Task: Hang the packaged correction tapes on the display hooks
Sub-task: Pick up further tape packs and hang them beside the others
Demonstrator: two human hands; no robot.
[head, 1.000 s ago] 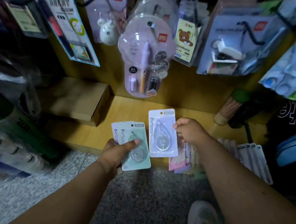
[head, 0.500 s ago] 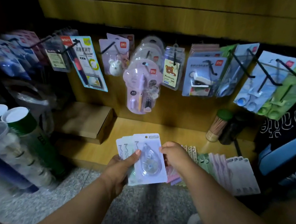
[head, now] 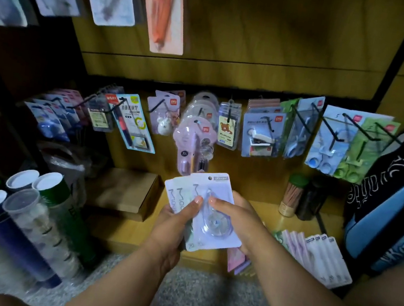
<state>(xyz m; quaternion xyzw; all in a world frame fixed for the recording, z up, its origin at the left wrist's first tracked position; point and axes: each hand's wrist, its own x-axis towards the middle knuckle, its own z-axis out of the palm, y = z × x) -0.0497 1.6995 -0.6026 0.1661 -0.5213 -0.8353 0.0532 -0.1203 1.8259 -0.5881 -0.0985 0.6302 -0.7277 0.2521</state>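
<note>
Left hand [head: 173,225] closed around a fanned stack of packaged correction tapes [head: 208,213], thumb pressed on the front card. Right hand [head: 235,219] pinching the same stack from its right edge, held above the front edge of the wooden shelf [head: 127,236]. Probably light, stiff card with a slick plastic blister; best gripped by the card margins, hang hole uppermost. More packs [head: 319,256] fanned along the shelf's right end, below loaded display hooks [head: 332,126].

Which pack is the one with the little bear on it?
Look along the row of display hooks on the wooden back wall. Near the middle, right of the round pinkish pack, hangs a narrow clear pack. Only it shows a brown cartoon bear on yellow card.
</note>
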